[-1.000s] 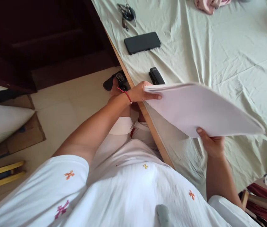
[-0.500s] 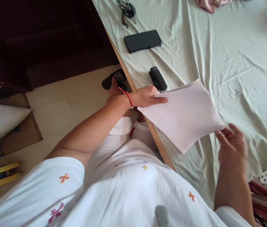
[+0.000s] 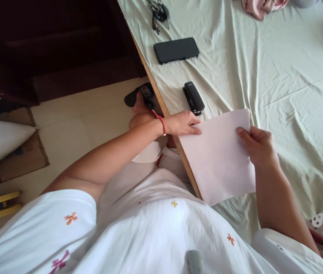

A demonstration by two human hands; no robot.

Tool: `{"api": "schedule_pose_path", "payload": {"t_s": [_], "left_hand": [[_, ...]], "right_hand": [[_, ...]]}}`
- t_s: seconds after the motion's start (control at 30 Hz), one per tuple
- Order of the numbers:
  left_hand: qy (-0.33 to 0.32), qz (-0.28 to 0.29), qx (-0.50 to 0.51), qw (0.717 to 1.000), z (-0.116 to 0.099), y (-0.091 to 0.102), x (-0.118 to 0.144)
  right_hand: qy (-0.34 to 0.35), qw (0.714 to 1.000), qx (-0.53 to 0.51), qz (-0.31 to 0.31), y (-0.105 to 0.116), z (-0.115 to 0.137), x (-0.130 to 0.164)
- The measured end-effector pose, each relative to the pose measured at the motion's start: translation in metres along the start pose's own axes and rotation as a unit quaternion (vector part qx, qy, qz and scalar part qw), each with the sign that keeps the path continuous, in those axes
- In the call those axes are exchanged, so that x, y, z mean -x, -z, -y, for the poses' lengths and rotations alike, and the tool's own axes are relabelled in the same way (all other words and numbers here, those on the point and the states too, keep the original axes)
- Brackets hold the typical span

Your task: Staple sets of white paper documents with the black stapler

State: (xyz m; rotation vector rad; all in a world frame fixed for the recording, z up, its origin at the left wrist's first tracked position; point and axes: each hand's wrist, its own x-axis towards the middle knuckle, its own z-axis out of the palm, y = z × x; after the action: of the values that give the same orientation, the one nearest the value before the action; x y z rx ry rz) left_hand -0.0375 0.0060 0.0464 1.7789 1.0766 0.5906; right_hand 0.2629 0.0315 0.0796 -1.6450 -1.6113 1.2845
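Blank white paper sheets (image 3: 218,160) lie over the near edge of the bed; how many sheets there are I cannot tell. My left hand (image 3: 183,123), with a red thread at its wrist, pinches their left corner, thumb on top. On the opposite side, my right hand (image 3: 257,146) grips the upper right edge, its thumb on the top face and its fingers underneath. Just beyond my left hand sits a black stapler (image 3: 194,97), apart from the paper.
A black phone (image 3: 176,50) and a bunch of keys (image 3: 159,13) rest on the pale green bedsheet (image 3: 293,87). Pink cloth (image 3: 261,7) lies at the far side. The bed's wooden edge (image 3: 161,97) runs beside my legs, with a dark slipper (image 3: 138,95) on the floor.
My right hand has moved up and left from the lower right corner and now grips the upper right edge. The paper has turned and come slightly nearer; my left hand keeps hold.
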Motion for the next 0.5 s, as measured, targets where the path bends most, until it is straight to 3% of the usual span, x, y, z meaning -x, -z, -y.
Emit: {"api": "schedule_pose_path", "payload": {"t_s": [0.1, 0.2, 0.37, 0.5], "left_hand": [[0.041, -0.074, 0.019, 0.996, 0.016, 0.007, 0.012], [0.076, -0.111, 0.04, 0.99, 0.024, 0.01, 0.015], [0.093, -0.151, 0.04, 0.983, 0.028, 0.007, 0.006], [0.07, -0.212, 0.015, 0.975, 0.035, 0.005, 0.002]], "right_hand": [[-0.068, 0.997, -0.044, 0.011, -0.004, -0.011, -0.023], [-0.114, 0.992, -0.061, 0.013, -0.006, -0.011, -0.036], [-0.12, 0.991, -0.056, 0.004, -0.004, -0.003, -0.053], [-0.103, 0.994, -0.042, -0.009, -0.002, -0.001, -0.067]]}}
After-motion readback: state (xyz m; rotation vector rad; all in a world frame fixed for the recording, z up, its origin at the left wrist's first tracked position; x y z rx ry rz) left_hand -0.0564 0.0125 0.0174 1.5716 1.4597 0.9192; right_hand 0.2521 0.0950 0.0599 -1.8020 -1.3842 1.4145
